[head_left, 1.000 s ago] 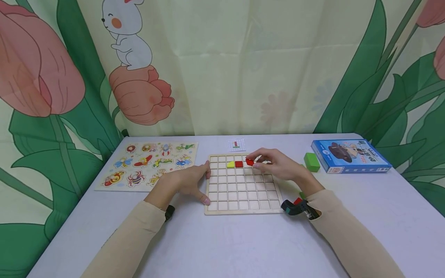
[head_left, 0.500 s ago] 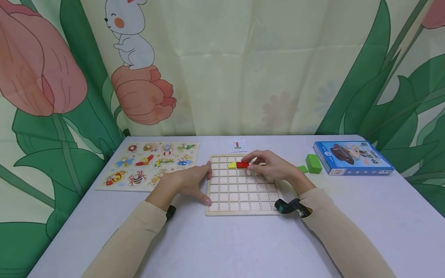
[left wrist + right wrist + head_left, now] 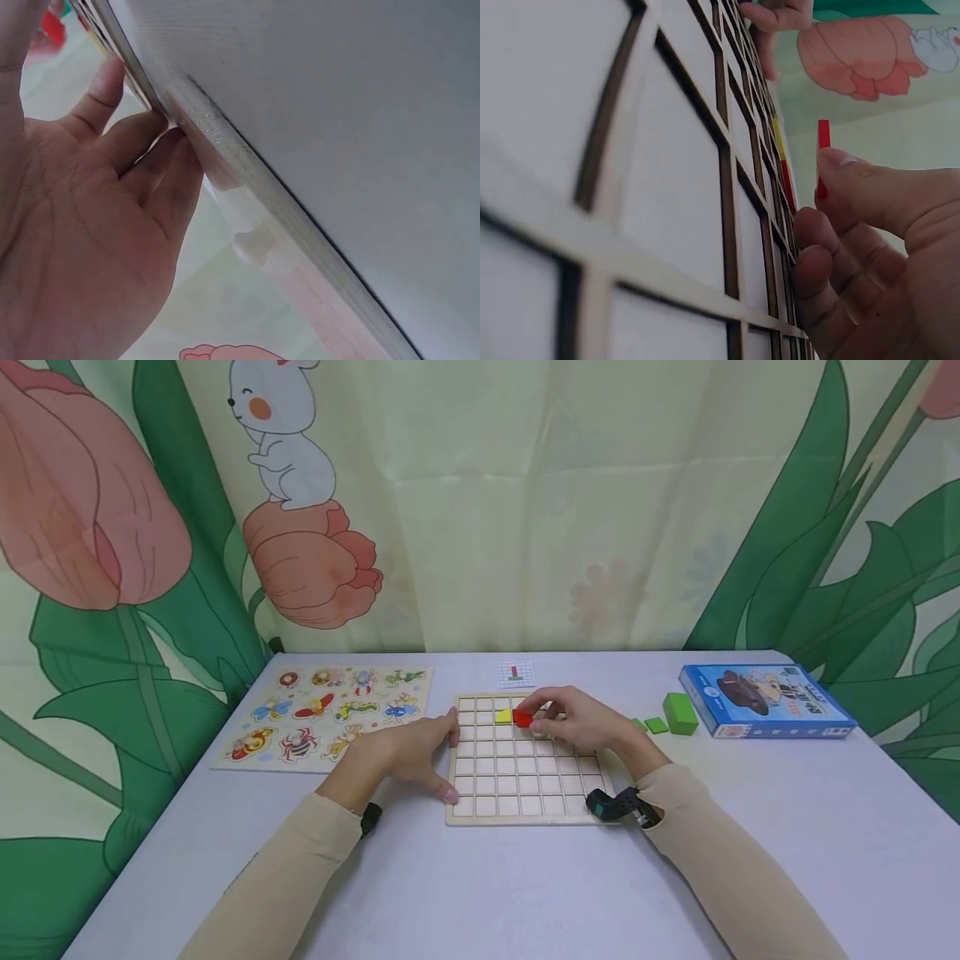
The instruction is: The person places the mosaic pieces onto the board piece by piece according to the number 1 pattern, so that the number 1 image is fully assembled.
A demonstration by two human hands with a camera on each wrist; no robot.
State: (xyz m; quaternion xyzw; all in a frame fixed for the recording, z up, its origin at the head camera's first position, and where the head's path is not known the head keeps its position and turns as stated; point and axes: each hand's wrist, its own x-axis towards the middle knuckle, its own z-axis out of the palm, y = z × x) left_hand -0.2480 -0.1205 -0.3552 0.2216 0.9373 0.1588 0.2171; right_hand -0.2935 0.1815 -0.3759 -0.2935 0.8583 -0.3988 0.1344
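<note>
A wooden grid board (image 3: 525,819) lies flat on the table. My left hand (image 3: 408,758) touches its left edge, thumb and fingers spread apart; in the left wrist view the fingertips (image 3: 191,154) press against that edge. Between thumb and fingers my right hand (image 3: 585,724) pinches a red square tile (image 3: 823,135). The right wrist view has this tile standing on edge, raised off the grid. A yellow tile (image 3: 503,717) sits in a cell of an upper row. Beside the yellow tile, a second red tile (image 3: 788,186) lies in the grid, mostly hidden in the head view.
A small card with a printed grid pattern (image 3: 516,674) lies behind the board. To the right are green tiles (image 3: 657,725), a green block (image 3: 680,714) and a blue box (image 3: 772,702). An insect picture puzzle (image 3: 273,766) lies at the left.
My right hand has moved slightly left with the red tile, which now hides the red tile lying in the grid. Green tiles have come into sight beside my right wrist. My left hand stays put.
</note>
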